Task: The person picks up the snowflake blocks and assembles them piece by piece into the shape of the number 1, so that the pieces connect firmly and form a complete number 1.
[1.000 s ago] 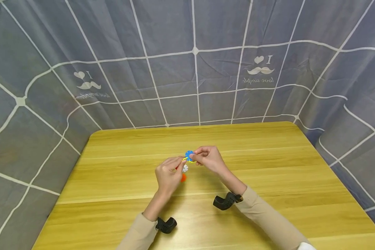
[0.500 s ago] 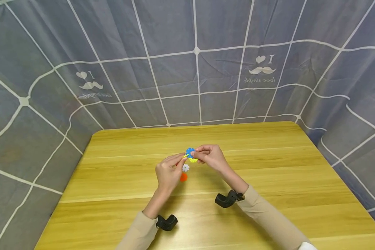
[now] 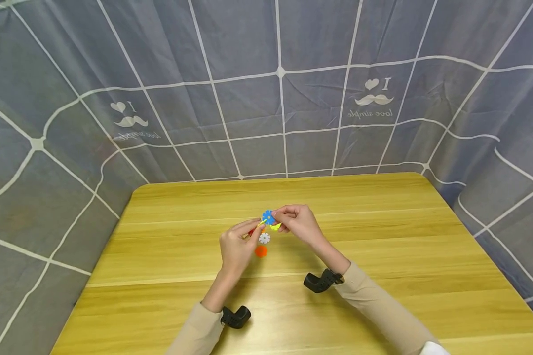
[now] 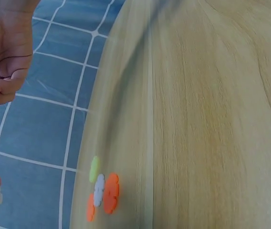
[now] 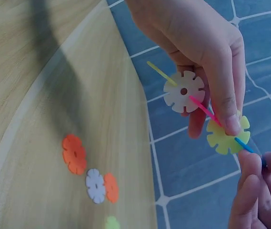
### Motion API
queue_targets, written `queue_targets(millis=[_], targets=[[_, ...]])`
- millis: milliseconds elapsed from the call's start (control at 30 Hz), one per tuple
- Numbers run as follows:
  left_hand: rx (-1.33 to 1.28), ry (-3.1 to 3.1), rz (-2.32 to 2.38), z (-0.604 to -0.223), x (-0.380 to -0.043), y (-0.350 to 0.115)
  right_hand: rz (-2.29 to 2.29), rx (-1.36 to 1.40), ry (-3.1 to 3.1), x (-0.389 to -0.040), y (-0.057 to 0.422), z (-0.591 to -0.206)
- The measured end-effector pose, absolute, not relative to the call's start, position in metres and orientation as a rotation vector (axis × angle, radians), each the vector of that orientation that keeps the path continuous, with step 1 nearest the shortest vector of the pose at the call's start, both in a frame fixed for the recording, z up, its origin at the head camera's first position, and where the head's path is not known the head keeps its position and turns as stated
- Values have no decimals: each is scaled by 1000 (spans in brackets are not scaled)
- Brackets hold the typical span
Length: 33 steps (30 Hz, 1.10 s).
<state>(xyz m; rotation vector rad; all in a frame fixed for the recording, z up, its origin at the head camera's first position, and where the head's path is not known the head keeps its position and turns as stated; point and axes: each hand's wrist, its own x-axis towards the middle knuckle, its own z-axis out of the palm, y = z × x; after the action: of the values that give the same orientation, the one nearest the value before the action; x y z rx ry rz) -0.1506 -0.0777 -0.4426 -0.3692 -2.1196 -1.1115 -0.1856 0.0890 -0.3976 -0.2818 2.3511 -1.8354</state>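
Near the table's middle, my left hand (image 3: 237, 246) pinches a chain of slotted snowflake discs. In the right wrist view that chain has a yellow disc (image 5: 225, 136) under the thumb, a pink disc (image 5: 205, 109) edge-on, a white disc (image 5: 177, 93) and another yellow disc edge-on. My right hand (image 3: 296, 223) pinches a blue snowflake disc (image 3: 268, 217) by its right edge. The blue disc meets the held yellow disc; how deep the slots engage is hard to see. The left wrist view cuts off most of the chain at its left edge.
Below the hands on the wooden table (image 3: 382, 236) lie loose discs: an orange disc (image 3: 260, 251), a white disc (image 3: 264, 238), a second orange disc (image 5: 111, 188) and a yellow disc (image 4: 95, 169). A grey gridded curtain (image 3: 248, 108) surrounds the table's back and sides.
The blue disc shows more of its face, with the right thumb now at its edge rather than over it. Both hands stay close together, and more of the loose discs shows below them.
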Motion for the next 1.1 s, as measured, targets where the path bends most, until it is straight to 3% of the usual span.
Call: queue_targets(millis=[1100], targets=[[-315,-2234,-1253,-452,-154,-75,-1771,-134,2404,-185,85,-406]])
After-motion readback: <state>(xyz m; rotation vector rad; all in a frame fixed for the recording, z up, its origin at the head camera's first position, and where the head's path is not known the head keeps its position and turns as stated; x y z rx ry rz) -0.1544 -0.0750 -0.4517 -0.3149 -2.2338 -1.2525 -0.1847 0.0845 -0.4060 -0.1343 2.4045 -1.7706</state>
